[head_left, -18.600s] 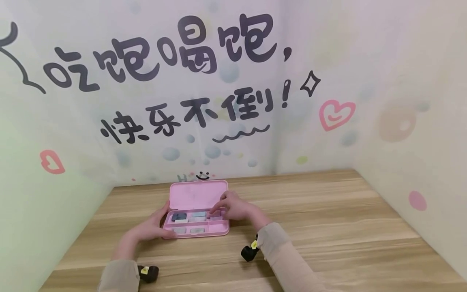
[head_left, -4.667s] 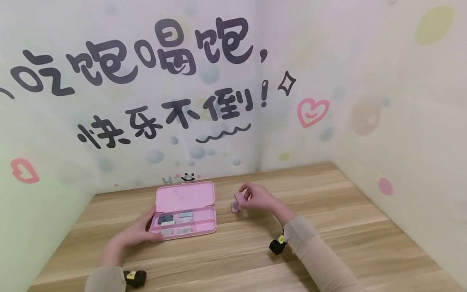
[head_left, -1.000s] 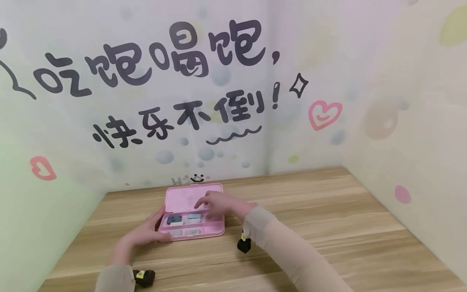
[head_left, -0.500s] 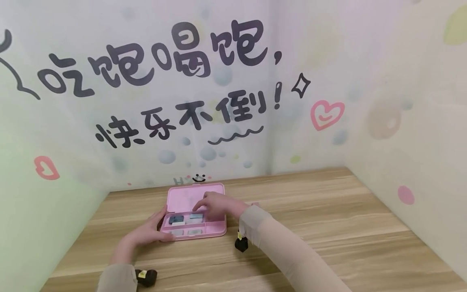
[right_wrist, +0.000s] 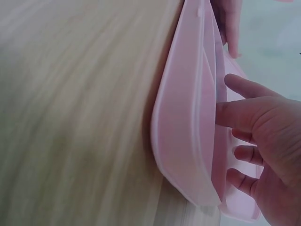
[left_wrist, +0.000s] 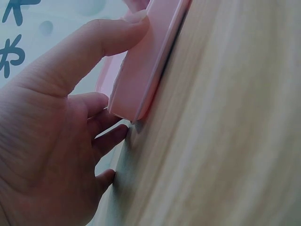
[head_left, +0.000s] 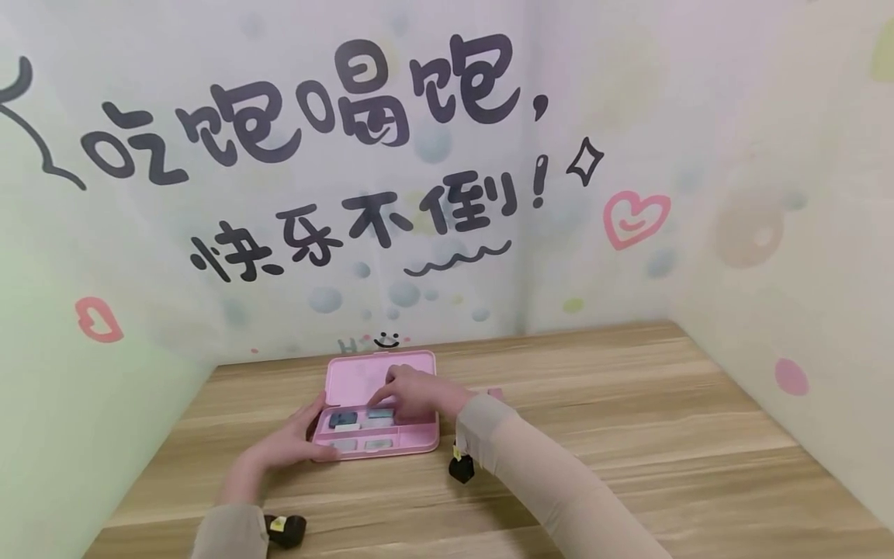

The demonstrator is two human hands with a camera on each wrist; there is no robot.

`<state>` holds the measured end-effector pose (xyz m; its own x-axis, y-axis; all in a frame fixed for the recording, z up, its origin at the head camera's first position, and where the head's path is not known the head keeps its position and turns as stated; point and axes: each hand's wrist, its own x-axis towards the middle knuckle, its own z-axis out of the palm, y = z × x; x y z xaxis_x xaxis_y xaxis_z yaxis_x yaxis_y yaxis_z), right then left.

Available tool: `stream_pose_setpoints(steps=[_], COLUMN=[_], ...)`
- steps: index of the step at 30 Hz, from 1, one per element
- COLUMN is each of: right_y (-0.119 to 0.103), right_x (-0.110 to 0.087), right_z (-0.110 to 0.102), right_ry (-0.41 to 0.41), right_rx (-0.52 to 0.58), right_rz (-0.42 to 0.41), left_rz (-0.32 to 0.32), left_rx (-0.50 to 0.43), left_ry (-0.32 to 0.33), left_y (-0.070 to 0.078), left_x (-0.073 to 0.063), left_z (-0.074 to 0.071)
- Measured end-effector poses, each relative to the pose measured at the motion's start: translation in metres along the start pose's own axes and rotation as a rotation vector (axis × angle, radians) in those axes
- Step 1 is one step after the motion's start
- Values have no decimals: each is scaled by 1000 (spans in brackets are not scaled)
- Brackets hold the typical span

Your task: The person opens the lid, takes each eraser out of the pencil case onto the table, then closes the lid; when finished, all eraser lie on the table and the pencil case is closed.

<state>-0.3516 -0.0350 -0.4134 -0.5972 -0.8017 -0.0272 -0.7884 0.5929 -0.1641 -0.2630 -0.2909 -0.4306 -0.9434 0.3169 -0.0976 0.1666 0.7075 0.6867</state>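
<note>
Case (head_left: 419,439): open towards me, left on the table (head_left: 628,442), presumably for easy reach.
Left hand (head_left: 279,444): I clasp its left end, likely for steadiness.
Right hand (head_left: 414,394): over the far row; I cannot tell whether my fingers pinch anything.
Pink block (head_left: 495,394): set apart, right.
Lid (head_left: 348,380): tilted far back, giving access.
</note>
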Motion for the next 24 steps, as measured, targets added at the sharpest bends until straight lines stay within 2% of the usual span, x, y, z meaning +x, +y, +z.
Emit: stream_pose_setpoints(steps=[10,24], right_y=[-3,-4], right_x=[4,2], right_z=[6,5], right_ry=[-2,-16], right_rx=[-67,-19], right_rz=[-24,-8], left_rz=[-11,-29], left_rx=[19,18], left_ry=[2,-3], left_y=[-2,-2], left_x=[1,0], left_z=[0,0])
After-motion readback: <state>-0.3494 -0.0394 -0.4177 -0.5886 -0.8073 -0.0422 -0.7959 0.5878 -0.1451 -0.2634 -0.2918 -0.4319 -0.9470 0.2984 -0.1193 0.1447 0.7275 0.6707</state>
